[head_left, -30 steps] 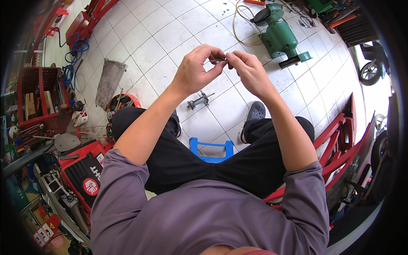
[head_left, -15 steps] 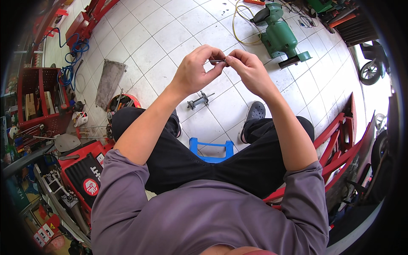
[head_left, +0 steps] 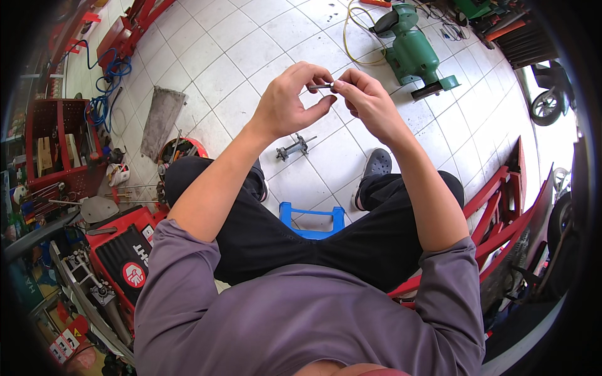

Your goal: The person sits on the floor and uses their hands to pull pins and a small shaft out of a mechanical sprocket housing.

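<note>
- Beyond the wheel hub (head_left: 292, 150), in the head view I watch from afar, the right hand (head_left: 370, 103) pinches one end of a thin metal pin (head_left: 320, 86).
- Beyond the hub too, the left hand (head_left: 285, 103) has its thumb spread away from the pin; whether its fingertips touch, I cannot tell.
- As I judge it, the pin is in hand and separate from the hub, which lies untouched; finer progress is too small to read.
- Left of the hub: red tool bucket (head_left: 200, 149); beyond, rightward: green bench grinder (head_left: 415, 55).
</note>
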Tool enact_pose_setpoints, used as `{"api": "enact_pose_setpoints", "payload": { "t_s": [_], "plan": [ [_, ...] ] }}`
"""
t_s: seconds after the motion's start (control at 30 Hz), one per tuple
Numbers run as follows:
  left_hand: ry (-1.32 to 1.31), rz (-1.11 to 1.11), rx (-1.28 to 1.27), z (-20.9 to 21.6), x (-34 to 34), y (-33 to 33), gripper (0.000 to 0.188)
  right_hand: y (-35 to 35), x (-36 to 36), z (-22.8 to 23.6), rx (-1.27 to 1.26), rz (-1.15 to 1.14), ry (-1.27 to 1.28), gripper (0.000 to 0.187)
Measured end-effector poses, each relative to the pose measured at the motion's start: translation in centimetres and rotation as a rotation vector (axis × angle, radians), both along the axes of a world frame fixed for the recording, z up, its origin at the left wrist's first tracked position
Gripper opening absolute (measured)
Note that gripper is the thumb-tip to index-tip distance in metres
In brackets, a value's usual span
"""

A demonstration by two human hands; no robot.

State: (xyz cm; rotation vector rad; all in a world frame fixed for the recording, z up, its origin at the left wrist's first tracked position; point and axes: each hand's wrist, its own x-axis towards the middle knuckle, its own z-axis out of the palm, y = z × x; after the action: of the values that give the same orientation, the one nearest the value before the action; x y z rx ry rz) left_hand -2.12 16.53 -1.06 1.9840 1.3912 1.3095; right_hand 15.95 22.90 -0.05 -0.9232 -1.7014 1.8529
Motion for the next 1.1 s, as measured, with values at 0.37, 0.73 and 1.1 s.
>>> {"api": "enact_pose_setpoints", "payload": {
  "t_s": [0.37, 0.73, 1.1],
  "plan": [
    [0.008, 0.066, -0.003, 0.6, -0.1, -0.4, 0.038, 0.1, 0.2, 0.7, -0.089, -0.021, 0.069, 0.028],
    [-0.015, 0.046, 0.005, 1.0, 0.2, -0.4, 0.038, 0.1, 0.3, 1.0, -0.111, -0.017, 0.073, 0.027],
    [0.015, 0.018, 0.003, 0.3, 0.0, -0.1, 0.039, 0.1, 0.2, 0.9, -0.082, -0.007, 0.081, 0.026]
  ]
}}
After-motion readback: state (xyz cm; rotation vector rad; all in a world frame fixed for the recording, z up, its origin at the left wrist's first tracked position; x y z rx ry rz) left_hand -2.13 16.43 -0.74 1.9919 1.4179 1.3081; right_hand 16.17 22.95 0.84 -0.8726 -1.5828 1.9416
